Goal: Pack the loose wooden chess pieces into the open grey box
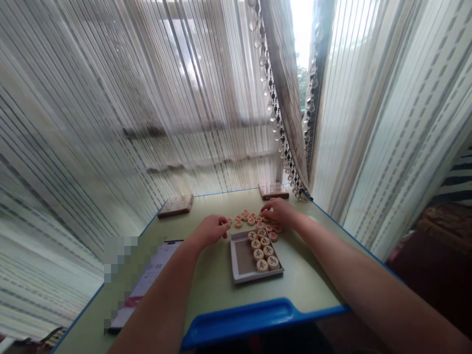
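A shallow white box [236, 279] stands on the pale green table. Two columns of round Chinese chess pieces with black characters [259, 254] fill its right side, and its brown floor shows at the left. Behind the box lie loose Chinese chess pieces with red characters [251, 221]. My left hand [213, 229] is at the left end of these, fingers curled in; what they hold, if anything, is hidden. At the right end, my right hand [279, 211] has its fingertips bent down on a piece, and partly covers others.
A phone or tablet [162, 263] with a lit screen lies at the left, partly behind my left forearm. Two flat brown boxes [175, 205] [273, 190] sit at the table's far edge. A blue tray rim [243, 314] runs along the near edge. Striped string curtains [206, 98] hang behind.
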`<state>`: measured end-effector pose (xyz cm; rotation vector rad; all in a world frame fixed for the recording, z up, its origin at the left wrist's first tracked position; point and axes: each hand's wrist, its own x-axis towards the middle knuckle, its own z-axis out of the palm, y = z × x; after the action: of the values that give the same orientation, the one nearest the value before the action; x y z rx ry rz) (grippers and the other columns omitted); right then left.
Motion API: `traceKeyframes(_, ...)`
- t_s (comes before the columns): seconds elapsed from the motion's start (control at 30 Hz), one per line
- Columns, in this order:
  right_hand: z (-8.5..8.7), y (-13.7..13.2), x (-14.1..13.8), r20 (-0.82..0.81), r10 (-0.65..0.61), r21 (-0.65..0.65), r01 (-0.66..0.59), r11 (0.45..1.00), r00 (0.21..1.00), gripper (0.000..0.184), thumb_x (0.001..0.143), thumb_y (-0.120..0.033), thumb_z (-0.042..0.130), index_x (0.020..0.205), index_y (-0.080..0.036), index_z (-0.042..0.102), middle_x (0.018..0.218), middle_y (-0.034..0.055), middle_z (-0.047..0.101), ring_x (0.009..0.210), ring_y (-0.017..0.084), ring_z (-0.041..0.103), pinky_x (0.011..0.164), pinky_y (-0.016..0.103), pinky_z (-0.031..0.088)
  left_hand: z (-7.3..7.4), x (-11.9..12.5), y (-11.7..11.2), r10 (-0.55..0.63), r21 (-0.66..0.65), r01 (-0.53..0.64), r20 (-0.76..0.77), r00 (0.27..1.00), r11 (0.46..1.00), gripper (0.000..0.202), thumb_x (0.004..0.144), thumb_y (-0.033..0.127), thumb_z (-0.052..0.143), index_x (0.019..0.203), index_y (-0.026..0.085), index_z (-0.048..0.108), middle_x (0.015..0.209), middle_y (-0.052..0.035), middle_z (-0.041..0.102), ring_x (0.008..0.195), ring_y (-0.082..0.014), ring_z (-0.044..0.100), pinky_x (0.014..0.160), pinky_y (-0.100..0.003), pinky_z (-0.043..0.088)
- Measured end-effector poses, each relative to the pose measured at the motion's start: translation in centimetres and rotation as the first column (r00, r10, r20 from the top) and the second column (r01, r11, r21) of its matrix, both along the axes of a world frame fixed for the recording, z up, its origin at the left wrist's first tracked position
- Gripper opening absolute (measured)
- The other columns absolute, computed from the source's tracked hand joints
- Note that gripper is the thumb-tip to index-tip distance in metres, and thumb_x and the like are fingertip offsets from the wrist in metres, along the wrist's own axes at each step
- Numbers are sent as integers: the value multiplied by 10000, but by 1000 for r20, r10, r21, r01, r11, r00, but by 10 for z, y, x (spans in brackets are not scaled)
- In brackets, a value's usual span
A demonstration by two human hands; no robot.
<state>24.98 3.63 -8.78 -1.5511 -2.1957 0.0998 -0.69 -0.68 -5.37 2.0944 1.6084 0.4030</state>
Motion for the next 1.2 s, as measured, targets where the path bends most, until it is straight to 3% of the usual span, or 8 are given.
traceKeyframes(0.13, 0, -1, 1, 16, -43, 15, 43, 999, 999, 237, 766, -352, 572, 902, -226, 720, 951, 58, 652, 842, 176, 582, 754, 256, 423, 0, 5, -4, -43, -32, 41, -61, 997, 999, 281, 753, 343, 455, 756, 143, 652, 635, -15, 665, 467, -101, 488, 477, -214, 348)
traceKeyframes(0.3, -5, 3, -2, -95, -74, 103, 83, 991, 993, 333, 790, -131, 477, 1084, -151, 632, 1027, 79, 653, 947, 164, 580, 856, 241, 401, 2, 10, -7, -38, 300, 124, -279, 960, 946, 397, 828, 399, 391, 714, 149, 678, 671, -68, 668, 623, -156, 564, 571, -249, 344)
traceKeyframes(0.47, -6, 2, -3, -53, -88, 21, 89, 996, 995, 256, 751, -323, 584, 908, -157, 698, 843, 77, 695, 792, 198, 625, 714, 265, 440, 3, 14, -10, 38, 394, 105, -338, 940, 913, 419, 850, 421, 375, 773, 161, 695, 769, -106, 683, 710, -187, 594, 615, -265, 355)
traceKeyframes(0.6, -7, 0, -3, -85, -126, -80, 119, 990, 988, 246, 753, -359, 579, 866, -182, 708, 775, 49, 704, 728, 172, 632, 630, 238, 424, -4, 17, -8, 69, 418, 72, -312, 947, 905, 447, 860, 436, 344, 798, 168, 696, 794, -111, 686, 724, -185, 600, 623, -265, 359)
traceKeyframes(0.7, -9, 1, -3, -144, -139, -38, 135, 990, 980, 264, 756, -331, 572, 936, -181, 694, 866, 48, 708, 747, 159, 637, 654, 231, 428, -10, 18, -5, 75, 425, 62, -298, 952, 903, 431, 851, 403, 347, 788, 163, 699, 791, -115, 685, 710, -185, 594, 618, -267, 364)
traceKeyframes(0.9, -9, 1, -6, -113, -135, -54, 129, 990, 984, 243, 729, -358, 583, 826, -180, 718, 769, 55, 712, 701, 173, 643, 637, 240, 438, -11, 17, -1, -33, 273, 79, -169, 985, 959, 308, 754, 273, 423, 729, 144, 703, 663, -55, 670, 627, -143, 558, 586, -232, 379)
traceKeyframes(1.07, -6, -3, -8, -204, -162, -1, 165, 986, 966, 239, 730, -350, 580, 847, -186, 708, 783, 43, 710, 687, 166, 632, 617, 242, 438, -12, 14, 1, 20, 194, -19, -5, 1000, 981, 333, 726, 203, 372, 762, 147, 699, 564, -21, 630, 563, -135, 567, 590, -232, 417)
traceKeyframes(1.2, 4, -15, -20, -315, 1, 103, 33, 994, 949, 311, 745, -369, 587, 976, -178, 669, 847, 36, 710, 669, 146, 592, 635, 246, 435, -17, 12, 6, 74, 240, -87, 63, 995, 967, 342, 728, 213, 357, 746, 146, 691, 553, -24, 618, 579, -140, 579, 603, -243, 424)
